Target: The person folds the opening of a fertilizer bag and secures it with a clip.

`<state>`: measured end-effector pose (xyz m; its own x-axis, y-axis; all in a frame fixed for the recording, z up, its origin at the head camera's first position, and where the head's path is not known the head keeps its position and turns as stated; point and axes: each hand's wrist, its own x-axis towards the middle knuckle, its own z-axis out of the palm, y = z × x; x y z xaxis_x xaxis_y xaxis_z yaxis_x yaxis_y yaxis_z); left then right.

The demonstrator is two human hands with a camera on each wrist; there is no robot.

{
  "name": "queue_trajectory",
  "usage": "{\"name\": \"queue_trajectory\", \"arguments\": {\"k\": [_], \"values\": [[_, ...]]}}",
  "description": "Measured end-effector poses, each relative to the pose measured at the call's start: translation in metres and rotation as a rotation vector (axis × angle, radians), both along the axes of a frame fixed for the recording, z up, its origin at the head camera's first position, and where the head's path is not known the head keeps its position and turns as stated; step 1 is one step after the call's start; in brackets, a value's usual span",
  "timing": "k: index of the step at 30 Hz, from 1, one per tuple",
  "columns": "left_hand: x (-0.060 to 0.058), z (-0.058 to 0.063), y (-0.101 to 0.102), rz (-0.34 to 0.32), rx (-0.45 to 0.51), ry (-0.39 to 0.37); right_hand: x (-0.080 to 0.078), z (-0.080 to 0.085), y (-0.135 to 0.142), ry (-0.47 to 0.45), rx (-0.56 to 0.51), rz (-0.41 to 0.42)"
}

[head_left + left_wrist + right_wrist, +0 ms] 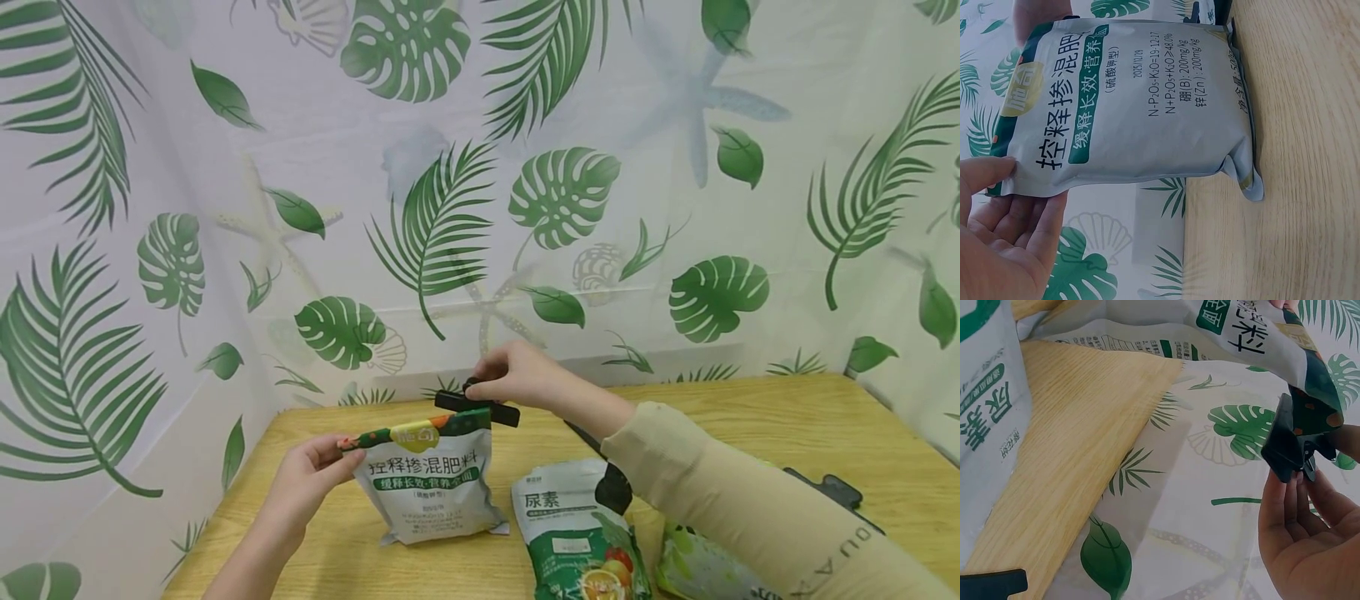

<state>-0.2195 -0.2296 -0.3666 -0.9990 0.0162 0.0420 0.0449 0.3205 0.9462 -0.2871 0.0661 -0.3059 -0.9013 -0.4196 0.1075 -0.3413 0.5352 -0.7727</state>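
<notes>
A white fertilizer bag (431,492) with a rolled-down green top stands upright on the table, its printed front facing me. My left hand (311,475) pinches the left end of that folded top, thumb in front, as the left wrist view also shows with the bag (1141,106) and hand (1010,231). At the opposite corner my right hand (517,375) pinches a black bag clip (501,412) by its handle. In the right wrist view the clip (1285,447) is at the corner of the fold, with the right hand's (1310,531) fingers on its levers.
A green-and-white urea pouch (555,517) stands to the right of the bag, with a black clip part (615,487) at its corner. Farther right, partly behind my sleeve, lies a green bag (697,562). Another black clip (836,492) rests on the wooden table (787,417). Leaf-patterned cloth (465,317) hangs behind.
</notes>
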Motion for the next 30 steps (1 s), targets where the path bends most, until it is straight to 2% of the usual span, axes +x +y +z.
{"name": "queue_trajectory", "arguments": {"k": [18, 30], "values": [[0.000, 0.004, -0.001, 0.012, -0.007, -0.036, 0.008, 0.018, -0.015, 0.160, 0.142, 0.073], [0.000, 0.004, -0.001, 0.001, 0.001, -0.006, 0.018, 0.031, -0.021, 0.282, 0.207, 0.163]]}}
